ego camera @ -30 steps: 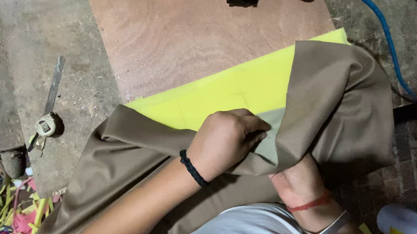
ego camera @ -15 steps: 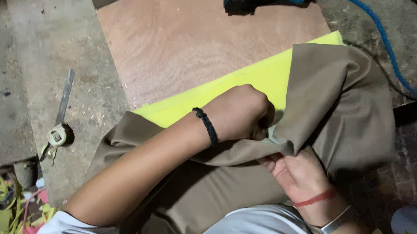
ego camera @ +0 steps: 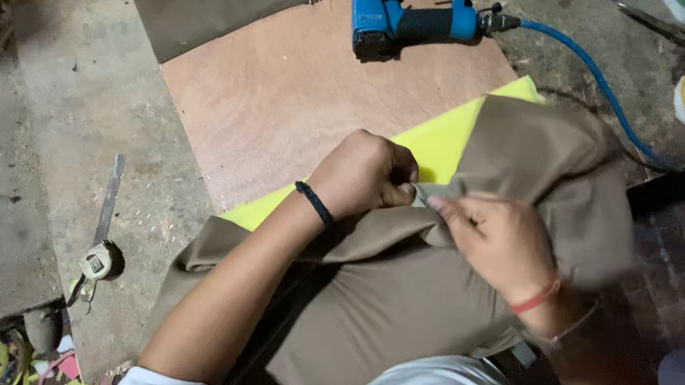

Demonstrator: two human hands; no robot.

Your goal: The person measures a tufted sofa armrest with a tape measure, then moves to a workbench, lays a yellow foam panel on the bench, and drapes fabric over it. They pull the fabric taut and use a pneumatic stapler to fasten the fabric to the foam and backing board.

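Pinching one fold of the single tan fabric sheet (ego camera: 399,301) between them, my left hand (ego camera: 364,174) and right hand (ego camera: 500,240) meet fingertip to fingertip just at the near edge of the one yellow foam pad (ego camera: 442,143), each closed tight on the cloth edge. That fabric drapes from the foam pad down toward me and bunches up over the pad's right end, beyond my right hand. One plywood board (ego camera: 301,93) lies under the foam pad, one blue staple gun (ego camera: 411,20) with its blue hose (ego camera: 599,82) rests on the board's far edge, and one tape measure (ego camera: 98,262) sits well left of the pad.
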